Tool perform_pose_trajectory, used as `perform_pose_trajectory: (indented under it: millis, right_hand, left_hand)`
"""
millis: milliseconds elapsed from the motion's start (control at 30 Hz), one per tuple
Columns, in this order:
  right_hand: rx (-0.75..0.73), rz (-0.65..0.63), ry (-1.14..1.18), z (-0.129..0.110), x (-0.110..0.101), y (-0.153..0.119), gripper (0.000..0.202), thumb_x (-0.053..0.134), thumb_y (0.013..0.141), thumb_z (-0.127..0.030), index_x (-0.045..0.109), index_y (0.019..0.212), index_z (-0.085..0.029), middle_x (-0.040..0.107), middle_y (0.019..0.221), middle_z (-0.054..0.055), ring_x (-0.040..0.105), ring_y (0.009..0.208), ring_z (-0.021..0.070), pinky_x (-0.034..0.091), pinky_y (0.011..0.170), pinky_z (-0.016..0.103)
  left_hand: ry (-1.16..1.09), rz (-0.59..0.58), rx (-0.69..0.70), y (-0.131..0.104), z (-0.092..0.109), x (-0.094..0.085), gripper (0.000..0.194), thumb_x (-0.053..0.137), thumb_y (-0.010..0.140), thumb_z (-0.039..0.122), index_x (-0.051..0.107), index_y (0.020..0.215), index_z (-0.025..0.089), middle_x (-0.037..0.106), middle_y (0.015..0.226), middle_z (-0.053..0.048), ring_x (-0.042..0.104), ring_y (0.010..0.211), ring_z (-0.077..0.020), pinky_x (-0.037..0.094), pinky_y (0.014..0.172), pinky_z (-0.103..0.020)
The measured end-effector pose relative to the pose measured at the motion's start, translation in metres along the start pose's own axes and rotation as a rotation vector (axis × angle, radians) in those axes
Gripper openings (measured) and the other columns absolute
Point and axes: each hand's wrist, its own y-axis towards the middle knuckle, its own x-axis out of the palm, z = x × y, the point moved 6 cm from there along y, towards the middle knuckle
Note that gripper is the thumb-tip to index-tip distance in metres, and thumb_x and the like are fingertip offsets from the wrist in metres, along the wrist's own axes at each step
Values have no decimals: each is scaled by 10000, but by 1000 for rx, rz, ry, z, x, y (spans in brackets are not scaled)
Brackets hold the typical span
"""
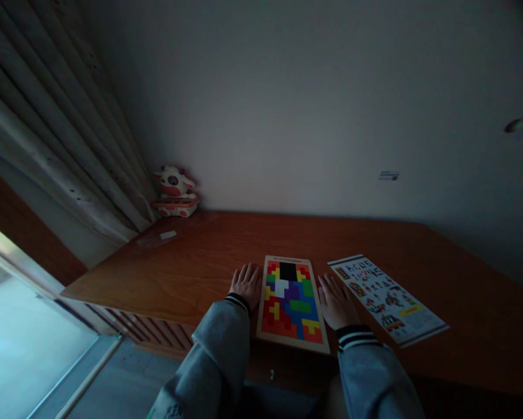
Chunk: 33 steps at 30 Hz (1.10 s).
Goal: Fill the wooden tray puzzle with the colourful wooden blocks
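A wooden block puzzle board [292,347] lies on the brown table in front of me, filled with bright coloured pieces. Near its far end a black patch [288,271] shows among the pieces, and left of the middle is a white piece [281,288]. My left hand [246,285] rests flat on the table beside the board's left edge, fingers stretched out. On the other side, my right hand [337,302] lies flat along the right edge, between the board and a printed sheet [390,302]. Neither hand holds anything.
The printed sheet with small coloured figures lies slanted on the brown table [218,250]. A cow-shaped toy [176,192] stands at the back left corner near the curtain [64,116]. A small white piece [168,235] lies before it. The wall [287,116] bounds the table's back.
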Motion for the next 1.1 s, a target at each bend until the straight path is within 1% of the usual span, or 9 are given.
perform_pose_trajectory:
  millis: [133,333,467,667,833,900,967,1033,1100]
  right_hand:
    - [-24,33,-2,0,1,-2,556,200,991,-295,405,1483,-135,358,1559,81,295,1453,225,195,1178,482]
    - [-49,70,8,2,1,-5,547,222,984,-306,443,1464,-164,400,1538,90,317,1444,231,242,1162,493]
    - [-72,82,5,2,-2,-7,544,231,988,-331,467,1450,-167,415,1530,91,318,1443,238,243,1165,485]
    - [-111,130,52,2,-8,-13,534,236,989,-333,509,1415,-164,440,1513,92,343,1431,251,252,1168,491]
    - [-184,169,134,2,-9,-26,504,270,980,-312,566,1364,-180,461,1497,100,391,1404,279,286,1156,537]
    - [-198,180,161,3,-10,-32,485,297,974,-314,585,1347,-200,469,1493,93,410,1391,293,318,1142,549]
    - [-198,195,192,7,-9,-38,463,327,967,-330,606,1323,-229,488,1481,80,452,1362,298,371,1120,532]
    - [-192,232,236,13,-7,-46,437,360,959,-364,633,1283,-257,548,1431,68,522,1303,300,446,1070,501]
    - [-191,273,296,20,-3,-55,435,398,956,-397,621,1292,-233,620,1351,79,591,1227,301,521,988,462]
  left_hand:
    - [1,5,12,-2,0,0,463,400,986,315,486,1435,240,415,1525,-82,365,1420,-281,272,1170,-508]
    - [1,11,21,-3,-3,-1,470,433,977,309,474,1442,259,407,1529,-79,363,1422,-281,282,1170,-509]
    - [6,14,47,-6,-1,-4,460,438,973,289,494,1428,246,425,1517,-90,376,1415,-287,302,1161,-516]
    - [2,32,112,-25,2,-8,451,424,970,259,522,1409,213,430,1513,-111,377,1412,-304,326,1154,-530]
    - [-27,52,182,-40,4,-13,421,427,968,247,569,1365,246,479,1483,-98,417,1387,-307,386,1118,-543]
    - [-38,67,200,-47,7,-18,401,430,981,290,574,1355,269,486,1480,-80,437,1374,-297,400,1115,-534]
    - [-48,89,203,-57,8,-23,443,444,982,373,517,1405,264,475,1489,-79,445,1368,-294,413,1113,-510]
    - [-61,106,234,-68,10,-27,613,459,956,492,374,1499,223,434,1515,-97,418,1385,-305,409,1120,-494]
    - [-74,123,316,-79,13,-30,806,458,898,629,266,1541,183,392,1538,-115,382,1402,-334,365,1138,-526]
